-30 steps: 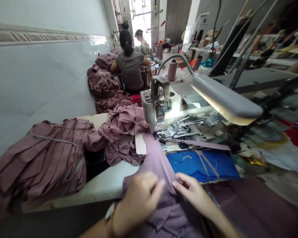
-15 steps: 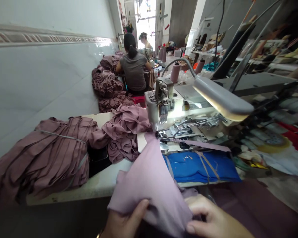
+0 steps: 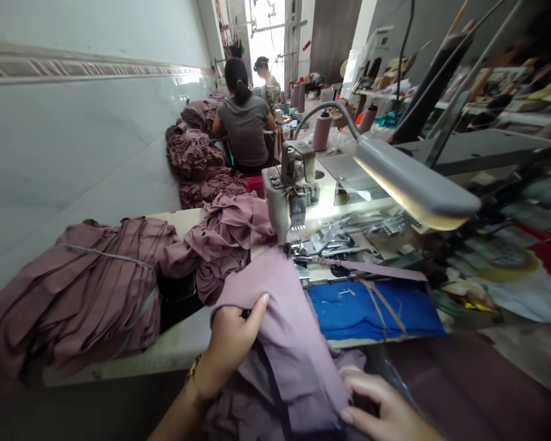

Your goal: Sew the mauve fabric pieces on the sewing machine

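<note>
A mauve fabric piece runs from under the needle area of the sewing machine down toward me. My left hand is closed on its left edge, thumb on top and fingers underneath, a short way below the machine. Lower right, my right hand pinches the fabric's right edge between thumb and fingers. A narrow mauve strip leads into the machine from the right. Crumpled mauve fabric lies on the table left of the needles.
A tied mauve bundle lies on the table at left. Blue cloth is fixed along the front edge. A lamp hangs over the machine. Thread cones stand behind it. A person sits ahead beside heaped fabric.
My left hand has moved up and forward toward the machine, lifting and folding the fabric's left side. My right hand stays in nearly the same place, still pinching the edge.
</note>
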The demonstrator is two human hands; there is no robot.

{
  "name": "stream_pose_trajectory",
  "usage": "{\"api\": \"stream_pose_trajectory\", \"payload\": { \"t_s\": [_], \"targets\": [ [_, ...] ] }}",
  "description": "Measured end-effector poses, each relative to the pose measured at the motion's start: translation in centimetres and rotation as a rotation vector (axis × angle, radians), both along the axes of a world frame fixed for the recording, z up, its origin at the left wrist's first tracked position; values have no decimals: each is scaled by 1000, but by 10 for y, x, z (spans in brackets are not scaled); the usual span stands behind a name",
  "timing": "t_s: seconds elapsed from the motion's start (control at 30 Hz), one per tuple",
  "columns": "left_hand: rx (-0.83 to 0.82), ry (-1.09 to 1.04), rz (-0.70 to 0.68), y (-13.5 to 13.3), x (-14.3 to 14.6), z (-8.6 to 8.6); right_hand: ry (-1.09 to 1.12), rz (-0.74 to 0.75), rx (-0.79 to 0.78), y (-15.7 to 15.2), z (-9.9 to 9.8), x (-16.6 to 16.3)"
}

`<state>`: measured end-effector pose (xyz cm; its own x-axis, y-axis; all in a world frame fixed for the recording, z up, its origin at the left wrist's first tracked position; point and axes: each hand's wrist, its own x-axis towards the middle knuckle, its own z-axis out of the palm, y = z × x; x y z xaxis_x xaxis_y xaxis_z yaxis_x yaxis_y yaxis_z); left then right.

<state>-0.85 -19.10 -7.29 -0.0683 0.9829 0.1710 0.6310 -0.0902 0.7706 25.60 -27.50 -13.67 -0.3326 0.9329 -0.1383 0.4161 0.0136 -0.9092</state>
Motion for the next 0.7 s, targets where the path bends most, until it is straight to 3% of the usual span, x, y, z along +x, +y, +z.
{"api": "stream_pose_trajectory", "payload": {
  "t_s": [0.2, 0.47, 0.7],
  "targets": [
    [34, -88, -27, 34, 1, 5, 21, -95, 23, 7, -12, -4],
    [-19, -523, -208, 80, 1, 18, 152, -225, -2, 24, -23, -23],
    [47, -524, -243, 120, -1, 27, 193, -242, 117, 47, -19, -36]
  ]
}}
